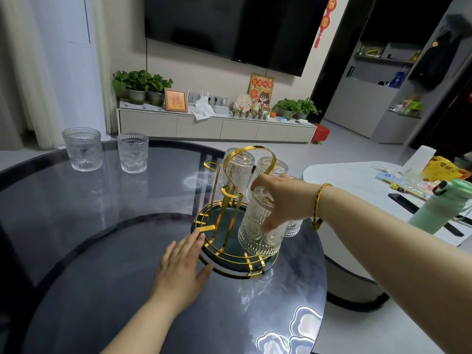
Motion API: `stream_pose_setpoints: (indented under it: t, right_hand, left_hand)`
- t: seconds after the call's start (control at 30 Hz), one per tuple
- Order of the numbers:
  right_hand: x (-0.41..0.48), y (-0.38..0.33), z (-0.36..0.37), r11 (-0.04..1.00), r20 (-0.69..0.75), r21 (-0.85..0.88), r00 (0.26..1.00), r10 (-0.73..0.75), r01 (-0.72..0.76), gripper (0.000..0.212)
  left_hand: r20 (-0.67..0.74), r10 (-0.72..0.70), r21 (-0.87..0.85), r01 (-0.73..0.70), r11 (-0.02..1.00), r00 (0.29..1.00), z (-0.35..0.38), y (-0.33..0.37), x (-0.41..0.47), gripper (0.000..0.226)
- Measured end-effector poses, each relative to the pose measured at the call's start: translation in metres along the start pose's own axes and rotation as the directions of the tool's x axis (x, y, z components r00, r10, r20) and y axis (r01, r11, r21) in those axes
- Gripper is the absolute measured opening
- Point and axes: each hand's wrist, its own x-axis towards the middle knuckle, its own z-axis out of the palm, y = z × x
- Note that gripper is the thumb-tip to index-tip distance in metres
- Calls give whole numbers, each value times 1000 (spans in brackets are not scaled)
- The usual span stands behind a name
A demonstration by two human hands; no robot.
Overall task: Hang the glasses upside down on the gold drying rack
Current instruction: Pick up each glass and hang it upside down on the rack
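While the left hand point(182, 264) lay flat and released on the dark round table point(89, 226), its fingertips touching the near-left rim of the gold drying rack point(229, 256), the right hand point(281, 200) was grasping a ribbed clear glass point(258, 231) from the side. This glass was turned upside down, with its mouth just above or on the green tray inside the rack; I could not tell if it already touched. It stood at the near-right side of the rack, tilted a little. Behind it, two more inverted glasses point(237, 169) were hanging on the far side of the rack, partly behind the tall gold loop handle point(255, 152). One further inverted glass point(293, 227) showed only a little under the right wrist, so its place on the rack was not clear. On the near-left side, one gold peg point(224, 200) was standing bare. Well apart from the rack, at the far-left part of the table, two upright glasses point(82, 149) stood near to each other with the mouth up. On the right wrist there was a gold and black bracelet point(319, 203). At the right edge of the view, a pale green bottle point(439, 208) stood beside a white table point(344, 177).
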Motion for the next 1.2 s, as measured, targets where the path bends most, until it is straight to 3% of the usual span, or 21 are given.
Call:
stream_pose_setpoints:
  t: [0.37, 0.7, 0.8, 0.9, 1.0, 1.1, 1.2]
  right_hand:
    - [-6, 2, 2, 1000, -5, -6, 1000, -6, 6, 93]
    - [-25, 3, 6, 987, -149, 163, 989, 23, 1, 93]
    - [-31, 1, 5, 978, -296, 203, 955, 25, 38, 73]
    - [-36, -13, 7, 936, -606, 312, 793, 63, 164, 32]
    - [-34, -40, 11, 884, -747, 362, 660, 84, 297, 11]
    - [-20, -76, 24, 843, -745, 376, 667, 28, 384, 11]
    - [8, -111, 48, 774, -696, 471, 717, 31, 424, 14]
  left_hand:
    - [10, -4, 18, 4, 1000, 1000, 3, -2, 1, 64]
    - [12, -12, 26, 12, 1000, 1000, 0, 1, -4, 66]
    - [11, -27, -15, 27, 1000, 1000, -3, 1, -6, 64]
    - [-15, -60, -45, 59, 997, 998, -14, -6, -12, 59]
    - [-151, -99, -11, 99, 995, 984, -35, -24, -20, 45]
    - [-247, -195, 16, 205, 979, 949, -64, -49, -25, 31]
    - [-240, -292, 79, 319, 945, 926, -92, -81, -28, 31]
